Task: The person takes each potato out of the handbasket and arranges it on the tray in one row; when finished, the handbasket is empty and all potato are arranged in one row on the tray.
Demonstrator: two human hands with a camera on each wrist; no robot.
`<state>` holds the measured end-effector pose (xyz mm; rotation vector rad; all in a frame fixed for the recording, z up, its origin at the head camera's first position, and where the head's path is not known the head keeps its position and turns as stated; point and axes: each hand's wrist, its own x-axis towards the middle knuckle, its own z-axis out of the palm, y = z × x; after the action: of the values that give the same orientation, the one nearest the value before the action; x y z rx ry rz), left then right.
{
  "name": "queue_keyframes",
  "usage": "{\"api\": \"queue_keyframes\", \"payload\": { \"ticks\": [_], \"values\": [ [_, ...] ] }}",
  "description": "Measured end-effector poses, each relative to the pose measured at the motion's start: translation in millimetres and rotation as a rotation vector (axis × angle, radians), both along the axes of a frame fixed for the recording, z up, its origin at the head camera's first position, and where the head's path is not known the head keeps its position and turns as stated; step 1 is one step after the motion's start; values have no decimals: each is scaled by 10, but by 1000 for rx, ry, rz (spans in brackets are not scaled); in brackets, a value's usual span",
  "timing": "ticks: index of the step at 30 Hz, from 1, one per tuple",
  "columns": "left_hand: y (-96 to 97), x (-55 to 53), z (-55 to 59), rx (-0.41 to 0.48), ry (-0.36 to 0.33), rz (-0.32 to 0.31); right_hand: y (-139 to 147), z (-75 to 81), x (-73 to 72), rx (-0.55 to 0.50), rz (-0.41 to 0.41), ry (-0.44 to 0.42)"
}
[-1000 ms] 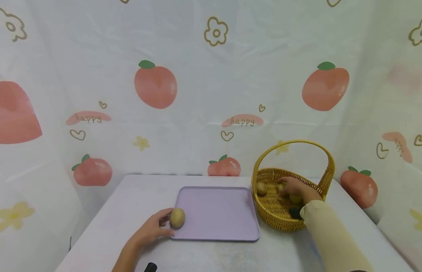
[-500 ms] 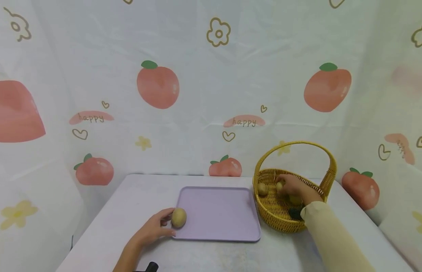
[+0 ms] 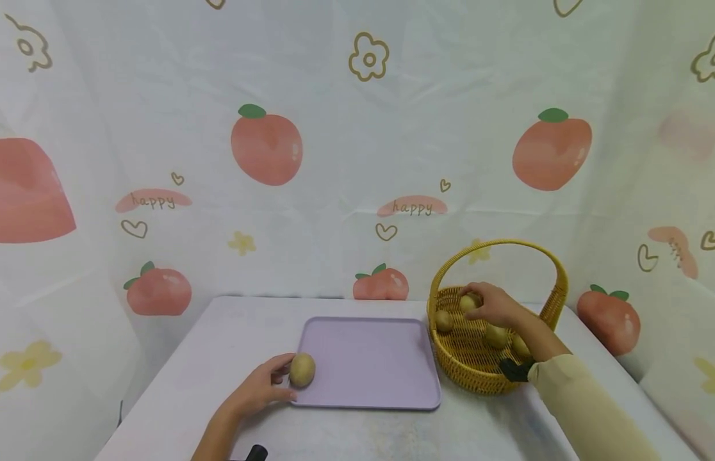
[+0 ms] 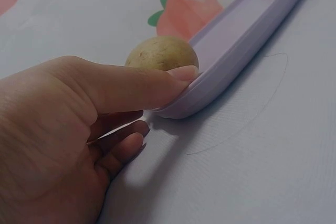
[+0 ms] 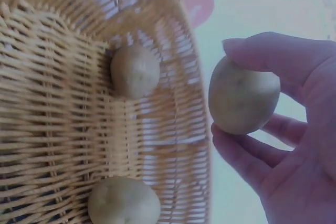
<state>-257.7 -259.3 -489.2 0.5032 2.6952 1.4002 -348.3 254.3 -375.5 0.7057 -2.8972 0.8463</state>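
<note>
A lilac tray (image 3: 369,365) lies on the table with one potato (image 3: 302,370) at its left end. My left hand (image 3: 259,384) holds the tray at that end, thumb along the rim in the left wrist view, the other fingers partly hidden under the thumb. On the right, my right hand (image 3: 496,306) pinches another potato (image 5: 244,95) between thumb and fingers, up at the back rim of the wicker basket (image 3: 478,378). Inside the basket lie more potatoes: one (image 3: 443,321) at the left, one (image 3: 497,336) in the middle and one (image 3: 521,346) partly behind my right wrist.
The basket's tall arched handle (image 3: 507,242) rises over the right forearm. A white cloth with printed peaches hangs behind the table (image 3: 346,432). A black strap end (image 3: 514,369) sticks out by the right wrist, over the basket's front rim.
My right hand has risen from the basket's floor toward its back rim, lifting a potato. Potatoes that its arm covered now show. The left hand stays at the tray.
</note>
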Motion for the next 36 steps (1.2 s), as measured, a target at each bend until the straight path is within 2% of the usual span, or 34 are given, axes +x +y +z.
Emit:
{"api": "queue_keyframes", "payload": {
  "ticks": [7,14,19,25,36],
  "values": [
    [9,20,17,-3,-19,17,-102,3,242,-56,30,100],
    [7,33,42,1,-11,10,-290,-2,508,-132,58,131],
    [8,36,33,-3,-16,13,-447,-38,635,-173,78,154],
    [17,36,32,-1,-34,30,-652,-120,668,-223,167,200],
    [30,32,36,4,-38,32,-1104,-327,634,-248,294,208]
  ]
}}
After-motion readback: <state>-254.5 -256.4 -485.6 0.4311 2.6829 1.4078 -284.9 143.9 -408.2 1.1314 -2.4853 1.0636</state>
